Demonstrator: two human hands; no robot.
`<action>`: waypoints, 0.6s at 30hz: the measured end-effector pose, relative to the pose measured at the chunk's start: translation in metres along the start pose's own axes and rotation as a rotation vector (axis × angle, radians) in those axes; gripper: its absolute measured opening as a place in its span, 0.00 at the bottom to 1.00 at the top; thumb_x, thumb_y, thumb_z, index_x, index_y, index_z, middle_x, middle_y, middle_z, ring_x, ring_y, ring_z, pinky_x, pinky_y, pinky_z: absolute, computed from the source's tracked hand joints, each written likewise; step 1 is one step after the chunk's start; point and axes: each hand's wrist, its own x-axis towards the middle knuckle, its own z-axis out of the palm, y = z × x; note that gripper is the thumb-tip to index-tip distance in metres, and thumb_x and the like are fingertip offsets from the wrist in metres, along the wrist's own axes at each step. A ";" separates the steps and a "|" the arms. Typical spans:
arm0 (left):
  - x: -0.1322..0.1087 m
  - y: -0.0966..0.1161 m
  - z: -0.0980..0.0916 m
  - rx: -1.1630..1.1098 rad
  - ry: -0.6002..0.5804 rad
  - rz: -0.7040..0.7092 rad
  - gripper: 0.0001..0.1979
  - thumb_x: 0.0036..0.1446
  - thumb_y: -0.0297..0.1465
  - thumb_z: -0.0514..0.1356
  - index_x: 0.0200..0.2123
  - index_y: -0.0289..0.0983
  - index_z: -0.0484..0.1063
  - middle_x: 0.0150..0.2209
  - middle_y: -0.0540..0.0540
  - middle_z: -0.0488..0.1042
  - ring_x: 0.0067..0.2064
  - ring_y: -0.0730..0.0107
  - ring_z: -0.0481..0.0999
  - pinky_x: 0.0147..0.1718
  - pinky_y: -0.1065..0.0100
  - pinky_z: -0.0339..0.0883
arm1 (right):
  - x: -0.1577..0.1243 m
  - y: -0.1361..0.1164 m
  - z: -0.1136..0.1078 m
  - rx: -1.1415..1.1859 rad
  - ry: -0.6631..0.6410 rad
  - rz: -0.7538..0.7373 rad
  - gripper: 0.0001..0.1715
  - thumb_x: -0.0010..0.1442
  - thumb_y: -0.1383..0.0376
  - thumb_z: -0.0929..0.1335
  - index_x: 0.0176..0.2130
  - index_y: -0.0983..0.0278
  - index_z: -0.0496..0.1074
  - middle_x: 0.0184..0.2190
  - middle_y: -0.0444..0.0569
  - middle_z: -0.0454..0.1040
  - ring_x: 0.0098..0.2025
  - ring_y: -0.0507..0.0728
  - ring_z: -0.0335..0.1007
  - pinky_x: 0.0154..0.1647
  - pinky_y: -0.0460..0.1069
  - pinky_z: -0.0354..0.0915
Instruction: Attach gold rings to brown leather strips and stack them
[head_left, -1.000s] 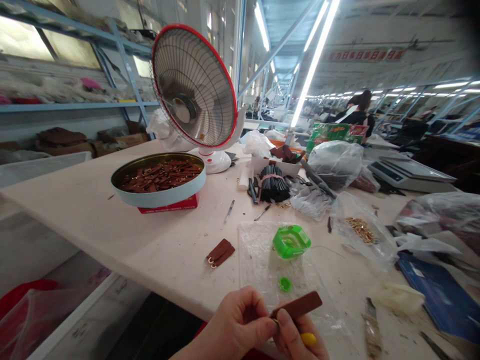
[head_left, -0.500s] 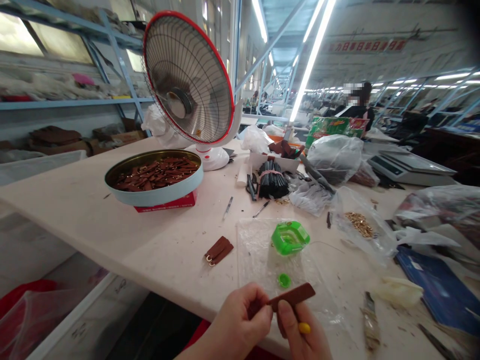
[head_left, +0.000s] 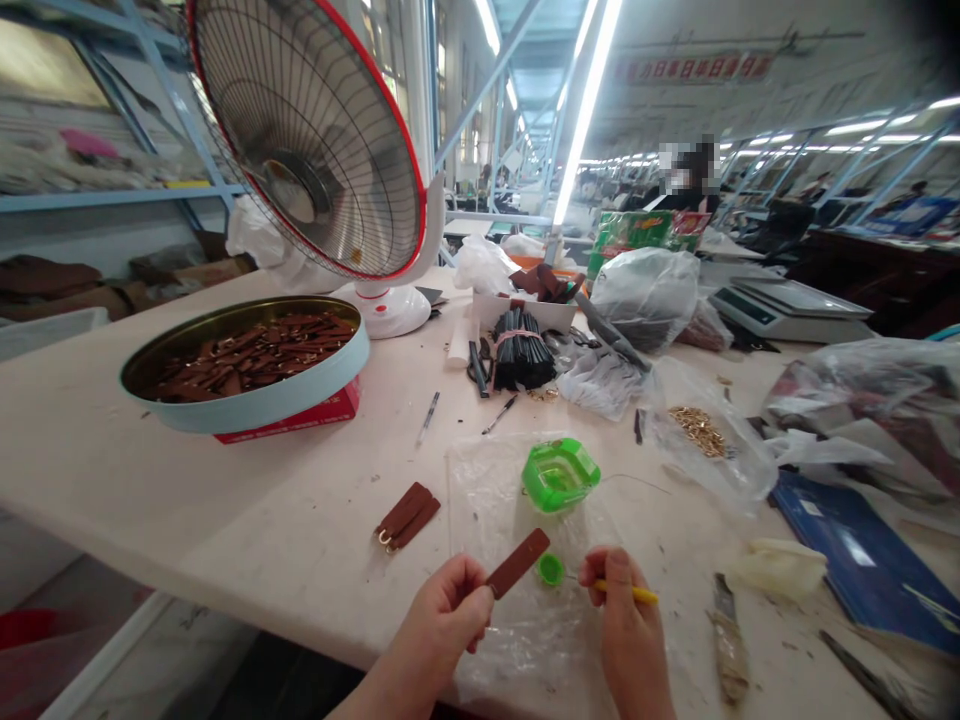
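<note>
My left hand (head_left: 444, 618) is closed on the lower end of a brown leather strap (head_left: 517, 562), which points up and to the right. My right hand (head_left: 628, 628) is closed on a thin yellow stick (head_left: 636, 593) whose tip reaches toward a small green cap (head_left: 550, 570) on a clear plastic sheet (head_left: 517, 500). Just behind the cap sits a square green container (head_left: 561, 475). Two more brown straps with metal rings (head_left: 406, 516) lie on the table to the left of my hands.
A round tin (head_left: 247, 405) full of brown straps rests on a red box at the left, before a red-rimmed dish heater (head_left: 315, 140). A bundle of black strips (head_left: 521, 350), pens, plastic bags, brass rings (head_left: 697, 430), a scale (head_left: 787, 310) and a blue folder (head_left: 862, 560) crowd the right.
My hands have come apart: the left keeps the strap, and the right has moved right with the yellow stick toward the green cap. The view has shifted left and closer to the table.
</note>
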 end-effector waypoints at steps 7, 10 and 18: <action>-0.001 -0.001 0.002 -0.026 -0.023 -0.032 0.06 0.46 0.31 0.55 0.24 0.36 0.59 0.20 0.55 0.62 0.23 0.78 0.59 0.23 0.74 0.54 | -0.014 -0.024 -0.007 0.198 0.004 0.030 0.23 0.60 0.48 0.60 0.26 0.61 0.66 0.20 0.41 0.65 0.22 0.52 0.55 0.23 0.46 0.54; -0.009 0.005 0.005 -0.059 -0.100 -0.044 0.09 0.46 0.34 0.58 0.25 0.35 0.61 0.21 0.53 0.64 0.23 0.79 0.61 0.23 0.74 0.54 | -0.029 -0.056 -0.009 0.573 -0.073 0.041 0.22 0.58 0.49 0.63 0.24 0.61 0.67 0.17 0.39 0.62 0.20 0.50 0.51 0.19 0.45 0.50; -0.033 0.015 0.005 -0.113 -0.195 -0.023 0.14 0.44 0.39 0.60 0.25 0.36 0.60 0.21 0.53 0.65 0.22 0.79 0.62 0.22 0.74 0.54 | -0.059 -0.087 0.007 0.722 -0.204 0.083 0.21 0.60 0.51 0.63 0.24 0.61 0.68 0.16 0.40 0.61 0.20 0.49 0.52 0.19 0.44 0.51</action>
